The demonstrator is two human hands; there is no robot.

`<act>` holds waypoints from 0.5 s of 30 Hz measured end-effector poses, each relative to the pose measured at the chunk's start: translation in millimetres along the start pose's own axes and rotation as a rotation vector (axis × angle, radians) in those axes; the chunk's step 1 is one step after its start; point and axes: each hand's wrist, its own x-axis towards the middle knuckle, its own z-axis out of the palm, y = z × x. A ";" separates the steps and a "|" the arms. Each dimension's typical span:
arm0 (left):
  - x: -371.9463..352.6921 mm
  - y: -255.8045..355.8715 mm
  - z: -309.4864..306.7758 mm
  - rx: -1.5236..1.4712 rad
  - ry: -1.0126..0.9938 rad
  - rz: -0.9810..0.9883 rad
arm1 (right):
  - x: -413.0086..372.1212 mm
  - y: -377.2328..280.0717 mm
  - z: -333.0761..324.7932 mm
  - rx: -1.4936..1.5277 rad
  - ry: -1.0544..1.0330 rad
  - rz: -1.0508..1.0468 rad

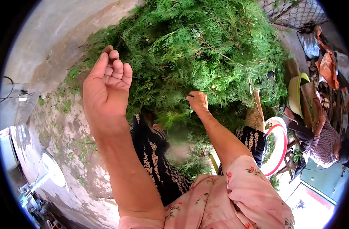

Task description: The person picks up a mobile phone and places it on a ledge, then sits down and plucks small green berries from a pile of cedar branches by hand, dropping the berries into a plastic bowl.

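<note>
A large heap of green conifer sprigs [220,42], feathery and scale-leaved with small pale cones, fills the upper middle of the view. My left hand [111,84] is raised at the heap's left side, palm towards me. Its fingers are loosely bent, and the palm shows nothing in it. Lower and further right, my right hand [198,101] is closed against the heap's near edge. A small dark bit shows at its fingertips; what it grips is hidden among the greenery. Loose sprigs [195,168] also lie below, between my legs in patterned black trousers [153,152].
A red-rimmed white basin [278,149] stands by my right knee, a yellow-green tub [293,95] beyond it. Another person in a checked shirt [321,143] is at far right, near bags and wood scraps. A white fan [54,170] stands left, by the stained wall.
</note>
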 end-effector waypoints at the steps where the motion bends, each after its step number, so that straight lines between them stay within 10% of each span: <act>1: 1.5 -0.8 1.3 -0.007 -0.016 -0.019 | -6.3 -1.1 -6.5 0.108 0.024 -0.032; 8: -9.3 -17.3 19.4 0.220 -0.103 0.047 | -74.9 -4.6 -81.0 0.735 -0.050 -0.052; 15: -82.0 -98.7 27.5 1.090 -0.641 0.801 | -153.6 -0.6 -154.7 0.620 -0.039 -0.262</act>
